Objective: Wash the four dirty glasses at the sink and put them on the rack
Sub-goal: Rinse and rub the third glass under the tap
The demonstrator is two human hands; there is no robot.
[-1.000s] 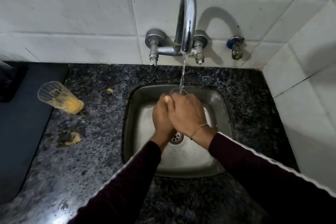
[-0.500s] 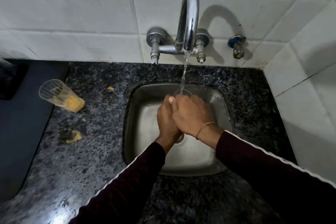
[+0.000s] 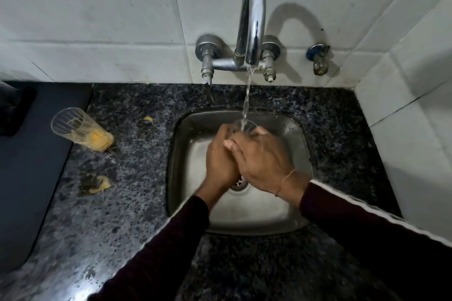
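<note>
A clear ribbed drinking glass with yellow residue [image 3: 80, 129] stands at the far left, on the speckled black granite counter [image 3: 122, 203] and just beside the edge of a dark flat mat [image 3: 29, 166]. It looks tilted in this wide view. Near it, two small yellow spills [image 3: 100, 184] lie on the counter.

To the right is the square steel sink [image 3: 195, 154]. Over the basin the left hand [image 3: 220, 161] has its fingers curled around a second clear glass [image 3: 244, 126], of which only the rim is visible above the hands. The right hand [image 3: 261, 161] is wrapped over the same glass from the other side, its fingers also curled on it, and it touches the left hand. A thin thread bracelet is on the right wrist. The sleeves are dark maroon.

Water runs from the curved chrome tap [image 3: 252, 19] on the white tiled wall [image 3: 97, 19] and falls into the held glass. Further right, a small brass valve with a blue cap [image 3: 319, 58] is fixed on the wall.
</note>
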